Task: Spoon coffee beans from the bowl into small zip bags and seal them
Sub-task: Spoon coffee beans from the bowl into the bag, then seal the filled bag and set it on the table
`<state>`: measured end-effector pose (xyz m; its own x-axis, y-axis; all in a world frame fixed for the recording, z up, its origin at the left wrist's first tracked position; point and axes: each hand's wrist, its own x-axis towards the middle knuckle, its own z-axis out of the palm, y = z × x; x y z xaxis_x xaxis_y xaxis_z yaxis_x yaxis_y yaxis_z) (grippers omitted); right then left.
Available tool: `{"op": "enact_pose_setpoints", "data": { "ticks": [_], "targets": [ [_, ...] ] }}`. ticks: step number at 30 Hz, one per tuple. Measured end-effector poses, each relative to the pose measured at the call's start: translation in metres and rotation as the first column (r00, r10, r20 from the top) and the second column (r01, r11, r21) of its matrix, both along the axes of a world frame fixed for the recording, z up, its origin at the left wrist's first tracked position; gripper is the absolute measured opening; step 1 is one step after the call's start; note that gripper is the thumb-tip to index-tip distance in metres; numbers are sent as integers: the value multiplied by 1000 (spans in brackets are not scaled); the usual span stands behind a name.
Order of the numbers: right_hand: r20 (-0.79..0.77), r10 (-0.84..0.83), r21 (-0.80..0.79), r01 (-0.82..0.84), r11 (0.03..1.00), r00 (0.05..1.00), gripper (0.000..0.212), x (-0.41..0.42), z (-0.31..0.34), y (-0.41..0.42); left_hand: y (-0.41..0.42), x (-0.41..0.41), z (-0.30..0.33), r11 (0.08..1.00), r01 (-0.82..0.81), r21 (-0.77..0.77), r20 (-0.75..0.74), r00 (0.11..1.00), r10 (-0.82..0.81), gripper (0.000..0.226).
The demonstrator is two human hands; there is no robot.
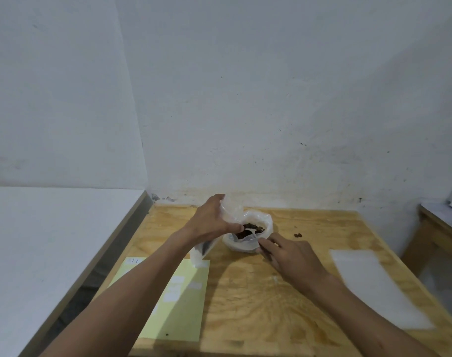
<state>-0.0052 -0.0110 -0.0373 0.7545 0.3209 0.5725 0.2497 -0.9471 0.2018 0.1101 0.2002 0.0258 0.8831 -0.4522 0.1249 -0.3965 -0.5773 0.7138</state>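
A white bowl with dark coffee beans stands at the back middle of the wooden table. My left hand grips a clear zip bag by its top edge, just left of the bowl; the bag hangs down to the table. My right hand holds a white spoon by its handle, with the spoon's bowl over the beans near the bag's mouth.
A yellow-green sheet with white labels lies at the front left. A stack of clear flat bags lies at the right. A few loose beans lie right of the bowl. White walls close the back; a white surface adjoins on the left.
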Motion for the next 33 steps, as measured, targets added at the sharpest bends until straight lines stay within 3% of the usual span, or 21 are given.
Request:
{"op": "enact_pose_setpoints", "data": {
  "ticks": [5,7,8,9,11,13,14,17,20,22,24,27,28,33],
  "targets": [
    [-186,-80,43,90,995,979,32,-1,10,7,2,-4,3,1000,8,-29,6,1000,-8,96],
    [-247,-109,142,147,979,963,57,-4,27,1,2,-6,4,998,6,-60,12,1000,-5,95],
    [-259,-117,240,181,954,959,59,-6,38,-1,1,-8,6,998,10,-68,16,1000,-9,96],
    [-241,-108,382,197,903,964,54,-6,52,-2,-1,-10,8,998,11,-65,28,1000,-9,102],
    [-213,-36,695,177,697,976,38,-6,80,3,-7,-13,11,999,10,-47,65,998,-7,116],
    [-289,117,844,195,499,950,25,-4,106,12,-16,-17,15,996,7,-85,104,995,2,109],
    [-335,196,862,216,458,922,20,-3,117,16,-20,-21,18,994,10,-112,120,993,4,102],
    [-440,261,820,266,507,859,22,3,136,27,-28,-24,20,990,9,-140,106,994,6,108],
    [-431,198,776,250,578,880,13,16,138,27,-24,-20,22,992,18,-122,46,999,-12,134],
    [-406,161,754,231,615,900,11,23,140,25,-13,-18,25,989,65,-135,-24,997,-69,138],
    [-370,143,746,202,634,918,13,29,144,22,-1,-16,27,976,99,-194,-49,993,-111,112],
    [-322,148,757,160,633,935,14,38,150,22,11,-12,30,911,68,-406,35,998,-59,36],
    [-312,160,768,149,623,936,13,40,152,23,13,-12,31,877,42,-479,52,998,-20,23],
    [-272,287,863,100,495,919,26,51,158,28,17,-11,40,754,-91,-651,-40,995,86,19]
  ]
}}
